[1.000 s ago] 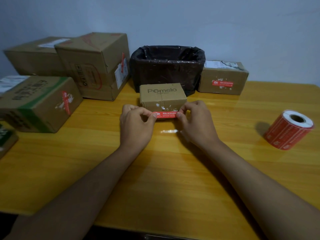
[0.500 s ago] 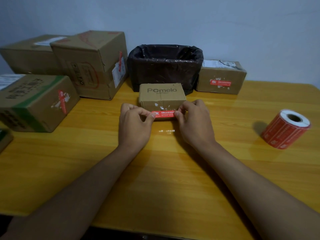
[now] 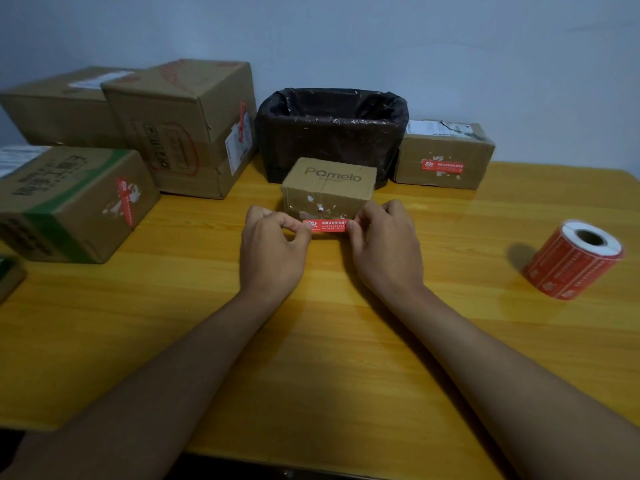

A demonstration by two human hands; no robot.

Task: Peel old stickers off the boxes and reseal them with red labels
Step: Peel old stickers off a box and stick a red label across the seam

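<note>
Head view, looking down on a yellow wooden table (image 3: 311, 358). At centre, the left hand (image 3: 272, 252) and right hand (image 3: 384, 247) each pinch one end of a single red label (image 3: 325, 226) between thumb and curled fingers, holding it stretched level just in front of the lower edge of a small "Pomelo" cardboard box (image 3: 329, 188). Whether the label already touches the box face cannot be told. The label's ends are hidden under the fingertips, and its white print is too small to read. The near face of the Pomelo box carries white scraps of torn sticker.

Directly behind this box stands a bin lined with a black bag (image 3: 332, 129); its inside is dark and its contents cannot be made out. To the bin's right, a brown box with a red label on its front (image 3: 443, 157) also bears a torn white sticker on top. To the left are three larger cartons: a tall carton with a red oval mark (image 3: 180, 129), a flat carton behind it (image 3: 59, 105), partly hidden, and a green-striped carton with a red label over sticker remnants (image 3: 76, 202). Another box at the far left edge (image 3: 8, 278) is cut off by the frame. A roll of red labels (image 3: 575, 259) lies on its side well to the right of the hands.
</note>
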